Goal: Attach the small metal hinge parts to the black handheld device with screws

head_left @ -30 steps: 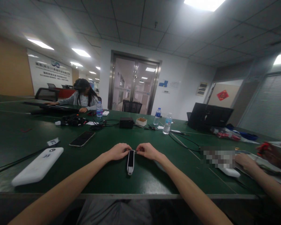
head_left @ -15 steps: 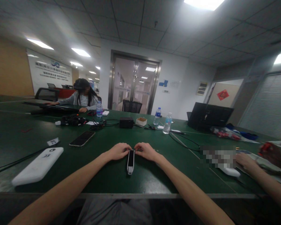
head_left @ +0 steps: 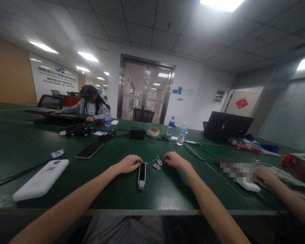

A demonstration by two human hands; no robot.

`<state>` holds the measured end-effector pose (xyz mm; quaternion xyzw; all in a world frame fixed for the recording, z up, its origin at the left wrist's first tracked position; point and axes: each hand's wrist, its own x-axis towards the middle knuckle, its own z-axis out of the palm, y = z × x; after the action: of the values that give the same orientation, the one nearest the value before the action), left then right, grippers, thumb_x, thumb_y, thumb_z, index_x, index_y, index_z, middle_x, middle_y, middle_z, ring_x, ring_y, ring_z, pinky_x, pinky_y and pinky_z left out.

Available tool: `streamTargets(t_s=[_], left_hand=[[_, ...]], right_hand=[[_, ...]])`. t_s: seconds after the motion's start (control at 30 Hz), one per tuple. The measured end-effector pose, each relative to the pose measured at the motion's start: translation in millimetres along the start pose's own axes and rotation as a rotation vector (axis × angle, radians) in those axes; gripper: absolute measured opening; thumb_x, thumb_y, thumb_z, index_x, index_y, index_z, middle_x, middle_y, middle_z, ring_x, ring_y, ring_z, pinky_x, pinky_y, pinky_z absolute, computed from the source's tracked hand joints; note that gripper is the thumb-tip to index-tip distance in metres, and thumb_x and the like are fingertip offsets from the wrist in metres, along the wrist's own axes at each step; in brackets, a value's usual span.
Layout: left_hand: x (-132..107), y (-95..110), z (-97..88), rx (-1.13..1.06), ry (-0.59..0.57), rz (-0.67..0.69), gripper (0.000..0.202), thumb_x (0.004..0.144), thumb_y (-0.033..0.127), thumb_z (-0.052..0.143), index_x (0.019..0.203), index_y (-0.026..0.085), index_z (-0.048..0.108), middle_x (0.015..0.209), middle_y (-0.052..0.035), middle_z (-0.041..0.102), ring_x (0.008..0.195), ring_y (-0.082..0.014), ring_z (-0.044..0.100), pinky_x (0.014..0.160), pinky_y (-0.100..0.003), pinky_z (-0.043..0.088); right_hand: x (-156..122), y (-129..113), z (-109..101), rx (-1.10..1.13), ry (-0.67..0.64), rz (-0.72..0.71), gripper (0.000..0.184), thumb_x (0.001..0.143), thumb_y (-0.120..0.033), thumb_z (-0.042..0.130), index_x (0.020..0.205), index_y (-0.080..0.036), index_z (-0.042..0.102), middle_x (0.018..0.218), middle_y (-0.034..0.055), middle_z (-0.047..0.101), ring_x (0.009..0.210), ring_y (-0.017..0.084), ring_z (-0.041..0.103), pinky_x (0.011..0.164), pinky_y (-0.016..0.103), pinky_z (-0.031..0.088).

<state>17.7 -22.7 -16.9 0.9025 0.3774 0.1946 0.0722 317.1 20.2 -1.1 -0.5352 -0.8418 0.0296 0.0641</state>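
A slim white pen-shaped device [head_left: 141, 176] with a long black panel lies on the green table, its narrow tip toward me. My left hand [head_left: 129, 164] is closed at its far end, the fingertips touching it from the left. Right of the device is a small heap of silvery metal parts [head_left: 157, 164], too small to name one by one. My right hand [head_left: 175, 159] rests just beyond them on the right, fingers curled and pinched together. Whatever is between those fingertips is hidden.
A smartphone [head_left: 89, 150] and a large white case [head_left: 42, 181] lie to the left. Farther back are a black box [head_left: 137, 133], a small open carton [head_left: 153, 132], cables and water bottles [head_left: 182, 134]. At right, another person's hand [head_left: 265, 174] is by a white object. Someone sits across the table.
My right hand has moved right, away from the device's far end, and the small metal parts now show. My left hand and the device have stayed in place.
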Motion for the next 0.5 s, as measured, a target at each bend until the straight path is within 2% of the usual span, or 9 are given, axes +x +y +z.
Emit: streamTargets(t_s=[0.17, 0.5], left_hand=[[1.1, -2.8, 3.5, 0.014, 0.012, 0.013, 0.027, 0.088, 0.028, 0.044, 0.104, 0.021, 0.064, 0.087, -0.0027, 0.064, 0.077, -0.0151, 0.056, 0.069, -0.024, 0.041], [0.8, -5.9, 4.0, -0.022, 0.007, 0.013, 0.026, 0.089, 0.028, 0.045, 0.105, 0.021, 0.064, 0.089, -0.0026, 0.064, 0.078, -0.0147, 0.057, 0.073, -0.025, 0.042]], right_hand=[[-0.3, 0.9, 1.2, 0.028, -0.092, 0.03, 0.028, 0.073, -0.012, 0.055, 0.096, -0.021, 0.069, 0.09, 0.0032, 0.069, 0.079, 0.014, 0.062, 0.069, 0.02, 0.043], [-3.2, 1.1, -4.0, 0.05, -0.105, 0.098, 0.024, 0.072, -0.01, 0.058, 0.089, -0.02, 0.071, 0.089, 0.0047, 0.069, 0.079, 0.015, 0.063, 0.07, 0.021, 0.045]])
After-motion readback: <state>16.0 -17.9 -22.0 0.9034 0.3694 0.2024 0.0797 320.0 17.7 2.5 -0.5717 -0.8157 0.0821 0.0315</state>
